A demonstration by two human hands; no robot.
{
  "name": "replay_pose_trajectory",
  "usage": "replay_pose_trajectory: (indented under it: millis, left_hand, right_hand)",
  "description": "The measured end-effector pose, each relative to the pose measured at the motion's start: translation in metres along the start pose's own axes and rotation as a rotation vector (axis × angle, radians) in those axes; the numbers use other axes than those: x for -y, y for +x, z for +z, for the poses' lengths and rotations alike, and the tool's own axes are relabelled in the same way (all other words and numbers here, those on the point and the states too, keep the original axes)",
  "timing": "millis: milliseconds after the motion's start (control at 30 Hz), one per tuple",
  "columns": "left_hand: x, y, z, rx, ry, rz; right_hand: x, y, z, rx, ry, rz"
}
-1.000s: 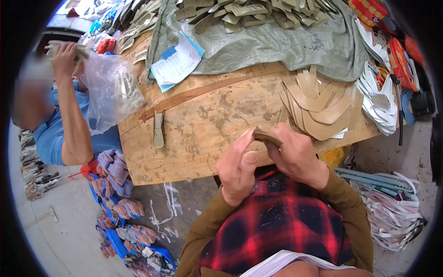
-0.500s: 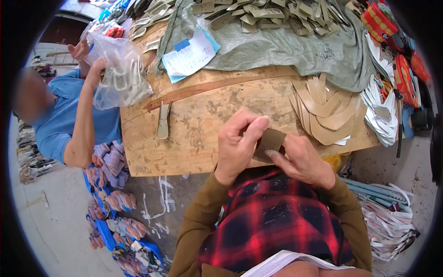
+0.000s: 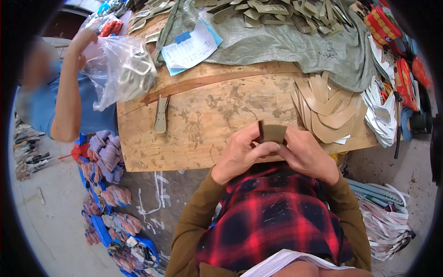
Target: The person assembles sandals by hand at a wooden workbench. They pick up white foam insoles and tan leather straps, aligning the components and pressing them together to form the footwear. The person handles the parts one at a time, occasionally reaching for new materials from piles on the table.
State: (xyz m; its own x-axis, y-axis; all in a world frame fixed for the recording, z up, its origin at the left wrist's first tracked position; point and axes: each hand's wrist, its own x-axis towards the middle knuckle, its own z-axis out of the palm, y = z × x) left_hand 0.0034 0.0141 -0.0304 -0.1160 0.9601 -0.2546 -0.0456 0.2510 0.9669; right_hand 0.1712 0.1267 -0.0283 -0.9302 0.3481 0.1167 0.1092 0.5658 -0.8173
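Note:
Between my two hands, near the front edge of the wooden table [image 3: 198, 111], is an olive-brown leather-like piece [image 3: 274, 133], bent and held upright. My left hand [image 3: 243, 154] is closed on its left side, thumb across the lower edge. On the other side my right hand [image 3: 308, 153] pinches it, the fingers partly hidden behind it. A folded olive strap piece with small holes [image 3: 161, 116] lies by itself further left on the table.
Tan curved strips [image 3: 330, 104] are heaped at the right, beside white strips [image 3: 380, 111]. Olive strap pieces [image 3: 272, 13] cover part of a grey-green sheet [image 3: 258, 48] with written paper [image 3: 191, 51]. At the left, a blue-shirted person [image 3: 69, 97] holds a clear bag [image 3: 122, 69].
My left hand has come down from a raised pinch onto the olive piece, which now stands more upright. The other person's arm has risen, and the clear bag has shifted slightly right.

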Motion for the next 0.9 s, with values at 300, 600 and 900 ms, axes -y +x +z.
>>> replay_pose_trajectory:
  millis: [300, 600, 900]
  left_hand:
    - [-0.007, 0.002, -0.021, -0.492, 0.642, 0.786]
    - [0.022, -0.007, -0.007, -0.402, 0.486, 0.874]
    - [0.036, 0.001, -0.006, -0.408, 0.515, 0.836]
  right_hand:
    - [0.016, 0.009, 0.0, -0.363, 0.297, 0.065]
    - [0.001, 0.028, 0.01, -0.201, 0.858, 0.363]
    - [0.007, 0.022, 0.027, -0.425, 0.284, 0.165]
